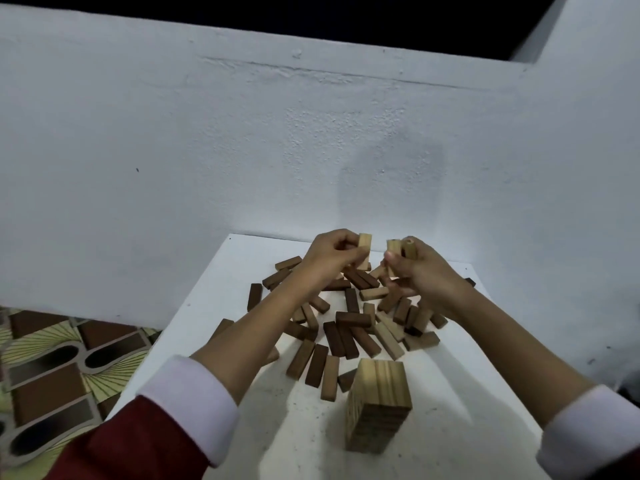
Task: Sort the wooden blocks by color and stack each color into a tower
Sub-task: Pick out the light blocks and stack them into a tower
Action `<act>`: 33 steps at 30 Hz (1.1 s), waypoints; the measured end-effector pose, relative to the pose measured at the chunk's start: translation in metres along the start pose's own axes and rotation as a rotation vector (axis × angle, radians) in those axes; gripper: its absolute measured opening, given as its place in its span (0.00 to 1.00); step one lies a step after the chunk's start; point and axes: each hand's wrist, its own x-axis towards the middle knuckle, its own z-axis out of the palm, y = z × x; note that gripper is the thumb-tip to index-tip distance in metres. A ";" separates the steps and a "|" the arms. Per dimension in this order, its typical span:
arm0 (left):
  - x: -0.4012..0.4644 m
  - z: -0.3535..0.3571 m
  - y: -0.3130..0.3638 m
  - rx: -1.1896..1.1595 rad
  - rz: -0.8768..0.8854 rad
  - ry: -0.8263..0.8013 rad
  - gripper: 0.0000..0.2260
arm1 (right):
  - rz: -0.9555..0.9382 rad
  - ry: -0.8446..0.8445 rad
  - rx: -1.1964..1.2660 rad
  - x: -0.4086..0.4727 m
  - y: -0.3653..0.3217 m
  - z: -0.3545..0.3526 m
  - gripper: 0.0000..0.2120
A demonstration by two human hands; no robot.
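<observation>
A heap of dark and light wooden blocks (pixel 349 327) lies scattered over the far half of the white table (pixel 450 382). A tower of light blocks (pixel 379 405) stands near the table's front, right of centre. My left hand (pixel 329 254) is raised over the far side of the heap and pinches one light block (pixel 364 249) upright. Close beside it, my right hand (pixel 420 268) grips two light blocks (pixel 401 250) upright, their ends sticking up above the fingers. The two hands nearly meet.
A white wall rises directly behind the table. A patterned brown and green floor (pixel 52 368) shows beyond the table's left edge. Bare tabletop lies in front of and beside the tower.
</observation>
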 end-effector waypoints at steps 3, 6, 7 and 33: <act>-0.016 0.001 0.018 -0.037 0.048 0.003 0.02 | -0.049 -0.038 -0.078 -0.012 -0.019 0.008 0.06; -0.032 -0.004 0.027 -0.129 0.047 0.002 0.02 | -0.090 -0.108 -0.129 -0.024 -0.034 0.015 0.12; -0.038 -0.006 0.028 -0.189 0.031 -0.006 0.03 | -0.101 -0.130 -0.161 -0.030 -0.038 0.018 0.13; -0.168 -0.054 -0.114 0.303 -0.216 0.116 0.04 | 0.171 -0.096 -0.168 -0.125 0.072 0.183 0.12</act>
